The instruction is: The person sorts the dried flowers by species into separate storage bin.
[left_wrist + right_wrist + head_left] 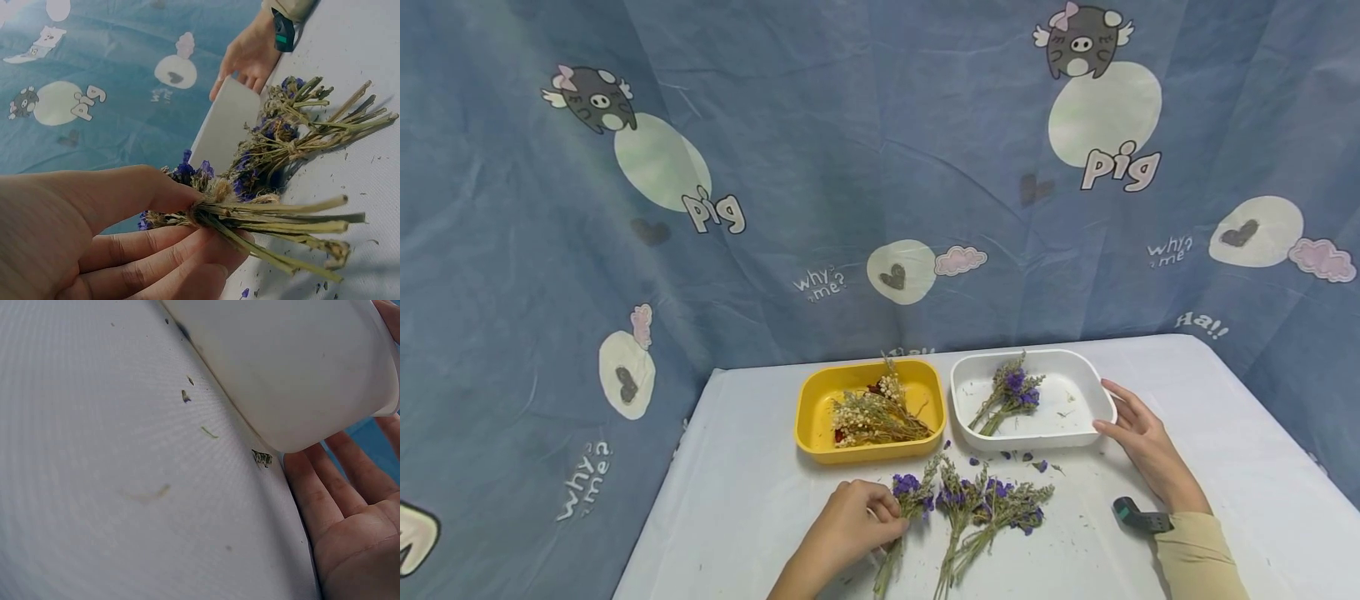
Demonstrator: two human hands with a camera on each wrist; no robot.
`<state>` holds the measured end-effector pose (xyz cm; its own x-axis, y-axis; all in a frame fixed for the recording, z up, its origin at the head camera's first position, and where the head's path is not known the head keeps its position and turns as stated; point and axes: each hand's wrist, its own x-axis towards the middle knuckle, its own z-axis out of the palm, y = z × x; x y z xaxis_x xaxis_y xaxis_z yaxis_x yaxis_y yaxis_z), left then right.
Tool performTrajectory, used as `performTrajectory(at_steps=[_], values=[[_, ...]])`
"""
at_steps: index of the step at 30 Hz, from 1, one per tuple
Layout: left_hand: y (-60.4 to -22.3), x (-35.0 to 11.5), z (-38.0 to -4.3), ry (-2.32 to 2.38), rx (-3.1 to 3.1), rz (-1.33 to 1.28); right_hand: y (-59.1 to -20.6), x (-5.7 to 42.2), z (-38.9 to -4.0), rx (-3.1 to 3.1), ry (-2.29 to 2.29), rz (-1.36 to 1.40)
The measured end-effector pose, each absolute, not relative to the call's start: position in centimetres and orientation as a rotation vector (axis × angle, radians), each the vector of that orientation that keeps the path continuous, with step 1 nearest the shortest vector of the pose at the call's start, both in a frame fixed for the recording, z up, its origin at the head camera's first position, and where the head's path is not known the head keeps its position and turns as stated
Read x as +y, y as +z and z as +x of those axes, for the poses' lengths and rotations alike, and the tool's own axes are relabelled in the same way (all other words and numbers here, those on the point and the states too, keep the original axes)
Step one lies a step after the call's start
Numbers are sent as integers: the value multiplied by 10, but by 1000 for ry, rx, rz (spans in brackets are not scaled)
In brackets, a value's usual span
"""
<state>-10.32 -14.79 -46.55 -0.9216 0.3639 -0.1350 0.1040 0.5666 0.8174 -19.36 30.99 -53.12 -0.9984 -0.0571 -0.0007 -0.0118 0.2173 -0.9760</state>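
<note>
My left hand (856, 518) pinches a tied bunch of dried purple flowers (904, 504) between thumb and fingers. In the left wrist view, twine (199, 212) circles its stems, which stick out past the fingertips. To the right, more purple bunches (992, 517) lie on the table, stems toward me. At the right end of a white tray (1030, 442), my right hand (1146, 442) touches the rim with relaxed, spread fingers. The right wrist view has its fingers (337, 481) beside the tray's outer wall. Inside the tray lie purple flowers (1017, 392) with their stems.
Left of the white tray stands a yellow tray (816, 454) with cream and red dried flowers (876, 414). Loose petals and bits (1040, 466) litter the white table (730, 500). A blue patterned cloth (820, 167) hangs behind. A dark wristband (1142, 518) is at the right wrist.
</note>
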Motion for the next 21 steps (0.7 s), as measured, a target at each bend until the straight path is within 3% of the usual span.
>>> performTrajectory(at_steps=[21], values=[[-444, -121, -129, 1344, 2497, 454, -530, 308, -195, 2442, -1920, -37]])
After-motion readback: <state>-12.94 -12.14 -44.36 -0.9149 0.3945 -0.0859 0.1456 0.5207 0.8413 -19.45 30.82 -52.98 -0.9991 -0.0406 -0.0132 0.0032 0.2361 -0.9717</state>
